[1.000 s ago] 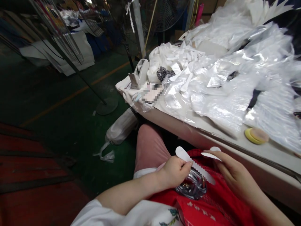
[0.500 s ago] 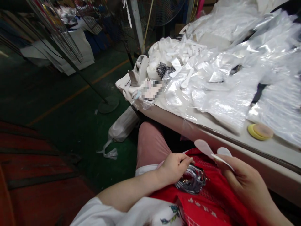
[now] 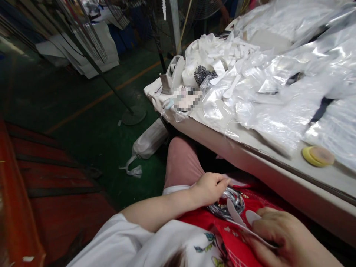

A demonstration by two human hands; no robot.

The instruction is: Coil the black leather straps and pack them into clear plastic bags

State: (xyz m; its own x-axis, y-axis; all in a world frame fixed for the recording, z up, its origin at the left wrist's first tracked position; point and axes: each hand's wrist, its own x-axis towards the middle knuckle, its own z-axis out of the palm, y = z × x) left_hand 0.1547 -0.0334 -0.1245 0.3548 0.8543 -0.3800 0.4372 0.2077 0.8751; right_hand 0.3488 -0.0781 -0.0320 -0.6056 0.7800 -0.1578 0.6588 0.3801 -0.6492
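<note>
My left hand (image 3: 210, 189) is closed, thumb and fingertips pinched together, over the red apron (image 3: 267, 200) on my lap. Just below its fingers lies a shiny silver coiled bundle (image 3: 236, 202); I cannot make out what the pinch itself holds. In my right hand (image 3: 278, 233) are flat white strips with rounded, paddle-like ends (image 3: 235, 213). One strip end overlaps the right side of the silver bundle from my viewpoint. Similar white strips (image 3: 232, 87) lie on the table among clear plastic bags.
The table (image 3: 194, 129) edge runs across in front of my knees. Plastic bags (image 3: 278, 96) and a white pile (image 3: 219, 50) cover much of it. A yellow round container (image 3: 317, 155) sits near the edge, a tape dispenser (image 3: 175, 74) at the corner. A white bundle (image 3: 151, 139) lies on the floor.
My right hand has come down and leftward with the white strips, bringing them to the silver bundle. My left hand stays pinched by the bundle. The view has shifted slightly.
</note>
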